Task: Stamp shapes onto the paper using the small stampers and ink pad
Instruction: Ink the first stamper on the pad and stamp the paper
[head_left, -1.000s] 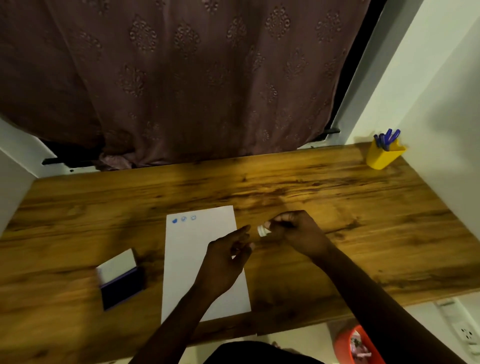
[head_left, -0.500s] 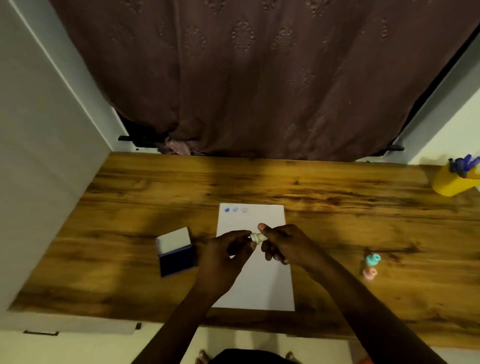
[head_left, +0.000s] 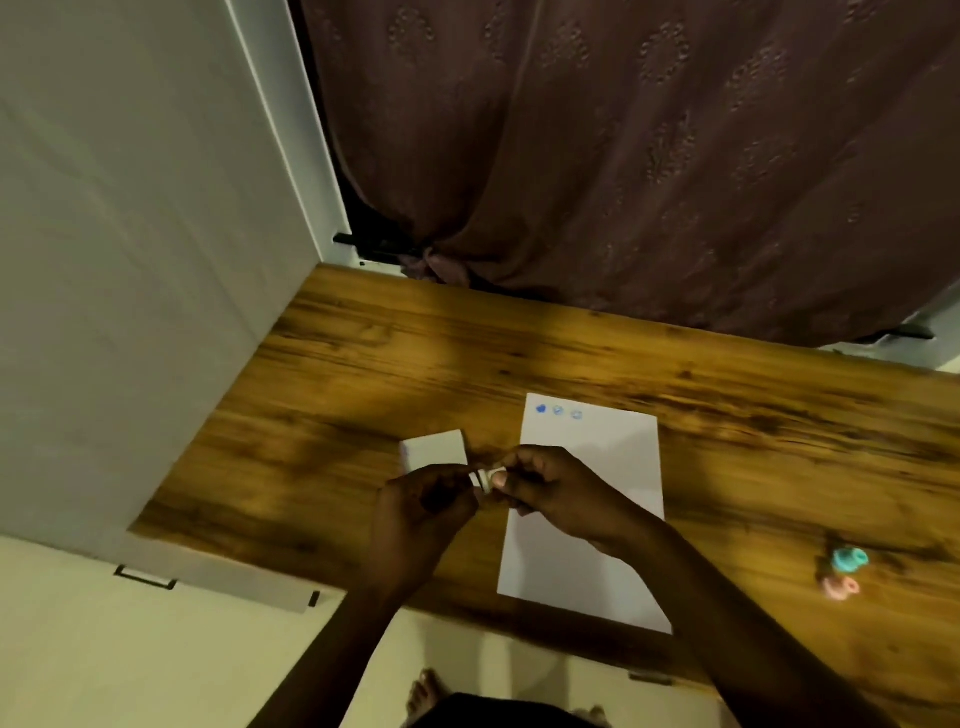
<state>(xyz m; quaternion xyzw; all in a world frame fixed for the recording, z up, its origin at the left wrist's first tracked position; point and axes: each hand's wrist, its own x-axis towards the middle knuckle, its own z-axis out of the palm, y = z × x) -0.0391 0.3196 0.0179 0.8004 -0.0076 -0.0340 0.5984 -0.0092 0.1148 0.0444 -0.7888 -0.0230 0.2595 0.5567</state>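
A white sheet of paper (head_left: 592, 467) lies on the wooden desk (head_left: 363, 374), with three small blue stamp marks (head_left: 558, 410) along its top edge. My left hand (head_left: 421, 512) and my right hand (head_left: 556, 491) meet above the paper's left edge, both pinching a small pale stamper (head_left: 485, 477) between their fingertips. The ink pad (head_left: 434, 449) with its white lid raised sits just behind my left hand, its lower part hidden. Two more stampers, one teal (head_left: 849, 558) and one pink (head_left: 841, 587), lie on the desk to the right.
A grey wall panel (head_left: 130, 260) borders the desk on the left. A dark brown curtain (head_left: 623, 156) hangs behind the desk. The desk's front edge runs below the paper, with the floor and my feet (head_left: 426, 696) beneath.
The camera has swung left, so the desk's contents shifted right in view and the yellow pen holder left the frame. Both hands moved left, from over the paper to near the ink pad, still holding the stamper.
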